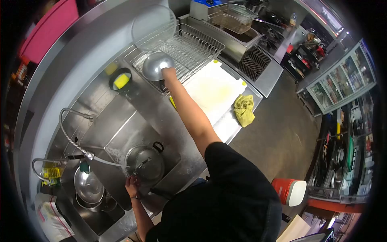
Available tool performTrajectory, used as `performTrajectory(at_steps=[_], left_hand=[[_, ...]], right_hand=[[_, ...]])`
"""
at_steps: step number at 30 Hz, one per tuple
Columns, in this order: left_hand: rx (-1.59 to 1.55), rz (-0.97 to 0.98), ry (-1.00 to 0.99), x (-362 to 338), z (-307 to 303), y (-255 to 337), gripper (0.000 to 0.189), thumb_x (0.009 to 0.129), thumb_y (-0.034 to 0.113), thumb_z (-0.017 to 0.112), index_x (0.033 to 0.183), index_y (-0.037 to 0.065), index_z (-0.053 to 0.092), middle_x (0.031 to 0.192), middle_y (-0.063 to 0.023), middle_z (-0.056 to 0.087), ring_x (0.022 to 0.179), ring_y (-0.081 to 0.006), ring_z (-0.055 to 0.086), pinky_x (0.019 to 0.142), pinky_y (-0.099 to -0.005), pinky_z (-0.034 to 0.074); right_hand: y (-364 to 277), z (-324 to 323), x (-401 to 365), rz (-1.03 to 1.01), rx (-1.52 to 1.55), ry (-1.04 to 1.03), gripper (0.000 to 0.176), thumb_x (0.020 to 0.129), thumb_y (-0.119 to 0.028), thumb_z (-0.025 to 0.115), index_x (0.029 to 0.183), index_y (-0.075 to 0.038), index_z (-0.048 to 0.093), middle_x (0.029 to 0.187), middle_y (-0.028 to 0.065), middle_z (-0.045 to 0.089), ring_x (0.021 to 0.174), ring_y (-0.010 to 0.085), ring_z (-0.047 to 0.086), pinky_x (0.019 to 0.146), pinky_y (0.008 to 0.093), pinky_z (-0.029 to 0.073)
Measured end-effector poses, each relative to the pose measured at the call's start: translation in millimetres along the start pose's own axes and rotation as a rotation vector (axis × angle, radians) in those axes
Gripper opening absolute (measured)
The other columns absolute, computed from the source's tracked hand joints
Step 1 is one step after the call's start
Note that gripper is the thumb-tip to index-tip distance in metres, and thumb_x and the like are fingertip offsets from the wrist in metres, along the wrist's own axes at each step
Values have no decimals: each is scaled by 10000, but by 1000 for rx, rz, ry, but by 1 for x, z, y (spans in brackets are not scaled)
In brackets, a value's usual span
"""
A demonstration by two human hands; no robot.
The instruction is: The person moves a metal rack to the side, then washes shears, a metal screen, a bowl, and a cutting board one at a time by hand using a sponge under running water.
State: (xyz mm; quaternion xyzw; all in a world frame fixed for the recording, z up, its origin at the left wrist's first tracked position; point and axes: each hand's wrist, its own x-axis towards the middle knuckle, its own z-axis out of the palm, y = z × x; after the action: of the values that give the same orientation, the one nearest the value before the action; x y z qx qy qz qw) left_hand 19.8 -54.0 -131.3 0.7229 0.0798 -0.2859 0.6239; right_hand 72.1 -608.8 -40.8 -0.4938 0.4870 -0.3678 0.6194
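Note:
Stretched out over the wire dish rack point(189, 48), my right hand point(169, 74) is closed on the edge of a shiny round metal bowl point(155, 64), its domed side showing. My left hand point(132, 186) is low at the near side of the sink, fingers apart, right by the rim of a round pot lid point(147, 171) with a bar handle. Water streams from the spring-hose faucet point(89, 155) onto that lid. Some of the left fingers are blurred.
A white cutting board point(211, 90) lies beside the rack, with a yellow-green cloth point(244, 109) at its edge. A black bowl point(115, 82) holds a yellow sponge point(121, 80). The left basin contains another metal lid point(88, 183). A red cooler point(282, 190) stands on the floor.

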Motion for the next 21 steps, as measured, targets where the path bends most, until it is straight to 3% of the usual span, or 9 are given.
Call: performTrajectory(at_steps=[2,4,8,9,10,11,17,19,21], left_hand=[[3,-8,-23,5,0,-4,238,871,217,513,1037,47,531,859,-73,628,641,-135,592,479,-235,435],[3,-18,-36,7,2,-4,246,874,234,519,1038,50,534,862,-71,630,646,-139,596,480,-234,436],[55,103,-37,13,9,1,277,888,260,521,1072,53,533,900,-77,630,679,-157,610,509,-243,456],[83,177,-30,13,11,3,286,892,261,520,1089,54,530,916,-82,629,695,-163,614,524,-248,466],[80,175,-25,13,12,4,286,892,261,520,1089,54,530,916,-82,629,695,-163,614,524,-248,466],[84,179,-69,6,22,17,281,896,246,513,1097,52,527,934,-90,624,713,-167,615,541,-253,473],[64,176,-181,-10,78,62,251,905,191,483,1098,35,518,1003,-119,601,762,-171,616,590,-248,486],[50,160,-208,-20,96,76,239,907,183,477,1089,33,517,1010,-120,599,764,-171,617,600,-240,484],[75,167,-221,-22,102,76,244,914,201,473,1085,31,512,999,-116,606,769,-163,615,605,-241,485]], right_hand=[[-31,-62,-73,-342,11,-71,435,735,-66,587,1153,23,506,1100,169,544,1024,280,521,864,357,403],[-23,-130,-111,-592,-197,146,456,717,-80,613,1152,10,509,1204,210,473,1152,344,418,986,378,315],[34,-244,-139,-245,-406,660,630,668,-81,645,1232,26,384,1236,232,399,1159,359,364,1009,420,266],[53,-263,-128,-122,-342,727,564,681,-75,607,1193,47,404,1119,226,486,1003,338,502,872,397,408],[70,-290,-117,-21,154,415,454,690,-71,571,1106,45,434,1045,196,507,874,295,543,722,411,460],[69,-291,-118,115,281,447,357,699,-70,560,1024,27,449,977,164,516,815,258,542,604,397,455],[62,-287,-92,82,287,408,370,711,-115,578,1032,35,474,981,174,524,861,293,543,699,438,454],[38,-288,-96,127,62,257,378,726,-150,582,1036,49,499,1007,192,529,898,314,540,742,465,456],[29,-299,-86,255,282,122,488,743,-209,583,1135,59,472,1152,214,476,1003,344,491,752,489,456]])
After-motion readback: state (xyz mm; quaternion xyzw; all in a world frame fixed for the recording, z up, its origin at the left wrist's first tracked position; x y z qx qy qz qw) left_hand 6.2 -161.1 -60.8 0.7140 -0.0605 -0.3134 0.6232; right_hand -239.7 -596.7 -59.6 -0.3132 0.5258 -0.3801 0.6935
